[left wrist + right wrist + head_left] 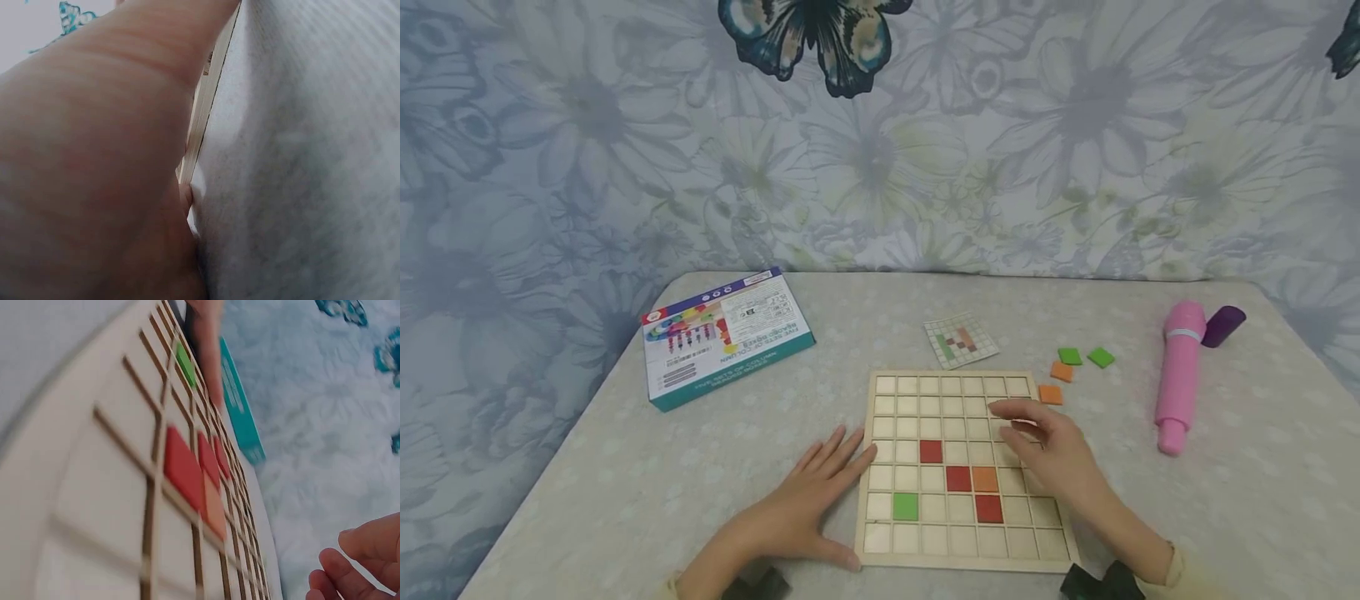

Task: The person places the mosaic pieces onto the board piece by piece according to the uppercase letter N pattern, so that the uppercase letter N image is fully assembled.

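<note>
A wooden grid board (917,531) lies flat on the table with three red tiles, one green tile (906,507) and one orange tile (985,479) in its squares. One red tile (958,478) sits directly left of the orange one. My left hand (808,500) rests spread on the tabletop, its thumb and forefinger touching the board's left edge. Over the board's right side hovers my right hand (1048,450). Its thumb and fingers are loosely bent and apart, and nothing shows between them in the right wrist view. The left wrist view is mostly filled by my wrist.
Loose green tiles (1070,357) and orange tiles (1050,394) lie off the board's upper right corner. Behind the board is a small patterned card (960,340). A box (727,337) lies at back left; a pink umbrella-like object (1182,375) and a purple piece (1223,326) lie right.
</note>
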